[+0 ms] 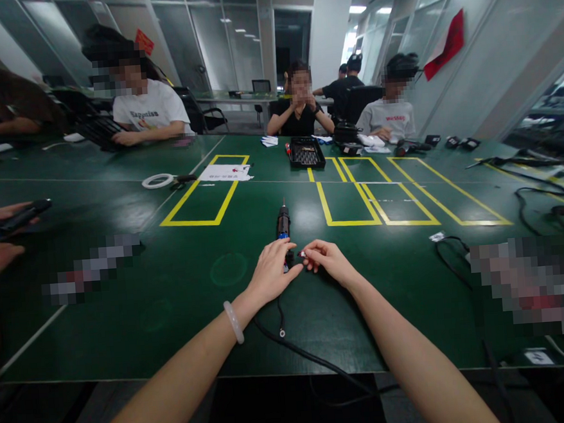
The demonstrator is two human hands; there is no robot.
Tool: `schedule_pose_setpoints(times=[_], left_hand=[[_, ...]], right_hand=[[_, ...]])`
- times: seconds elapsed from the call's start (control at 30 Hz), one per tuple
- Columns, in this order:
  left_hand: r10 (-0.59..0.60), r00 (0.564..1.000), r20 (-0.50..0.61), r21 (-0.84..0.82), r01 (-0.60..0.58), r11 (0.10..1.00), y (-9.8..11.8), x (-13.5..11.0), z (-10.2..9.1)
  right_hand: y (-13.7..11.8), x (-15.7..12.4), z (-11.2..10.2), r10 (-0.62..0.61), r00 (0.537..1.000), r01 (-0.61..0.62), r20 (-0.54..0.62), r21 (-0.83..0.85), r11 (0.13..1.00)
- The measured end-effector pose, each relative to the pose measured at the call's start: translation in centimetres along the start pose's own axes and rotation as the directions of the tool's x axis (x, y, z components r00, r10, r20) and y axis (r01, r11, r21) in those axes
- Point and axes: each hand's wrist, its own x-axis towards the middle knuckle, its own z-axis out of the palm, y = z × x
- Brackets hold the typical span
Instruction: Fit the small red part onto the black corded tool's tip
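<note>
An electric screwdriver (283, 222) with a black body, a blue band and a thin tip lies on the green table, pointing away from me. My left hand (271, 270) rests over its rear part, fingers across the body and thumb on the near side; the part under the palm is hidden. Just right of it, my right hand (328, 260) is closed in a pinch on a small white-and-red piece (303, 254), too small to name. A black cable (316, 360) runs from below my left hand toward the table's front edge.
Yellow tape rectangles (353, 222) mark the table (184, 334). Farther back are a black tray (307, 153), a white paper sheet (224, 172) and a white coil (158, 181). At left, another person's hand holds a dark tool (19, 219). Several people sit across the table.
</note>
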Motion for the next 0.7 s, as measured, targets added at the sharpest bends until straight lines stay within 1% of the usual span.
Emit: schedule_pose_setpoints(times=[0.1,0.2,0.33,0.47,0.57,0.7], left_hand=[[0.004,1.000,0.022,0.024,-0.004,1.000,-0.1,0.0,0.1],[0.007,1.000,0.022,0.040,-0.008,0.999,-0.2,0.0,0.2],[0.012,1.000,0.026,0.052,-0.013,0.999,-0.3,-0.1,0.3],[-0.028,0.998,0.054,0.061,0.024,0.998,-0.3,-0.2,0.4],[-0.059,0.995,0.082,0.065,0.054,0.996,-0.2,-0.1,0.4],[-0.078,0.991,0.110,0.068,0.071,0.995,0.0,-0.1,0.4]], right_hand=[[0.0,0.0,-0.1,0.021,1.000,-0.021,-0.013,-0.010,1.000],[0.0,0.1,-0.1,0.006,1.000,-0.006,-0.003,-0.019,1.000],[0.2,0.1,-0.1,-0.054,0.998,0.056,0.038,-0.055,0.997],[0.5,0.1,0.3,-0.115,0.990,0.124,0.081,-0.119,0.985],[0.4,0.1,0.7,-0.180,0.980,0.195,0.086,-0.233,0.953],[-0.2,-0.1,0.9,-0.264,0.958,0.288,0.117,-0.416,0.863]])
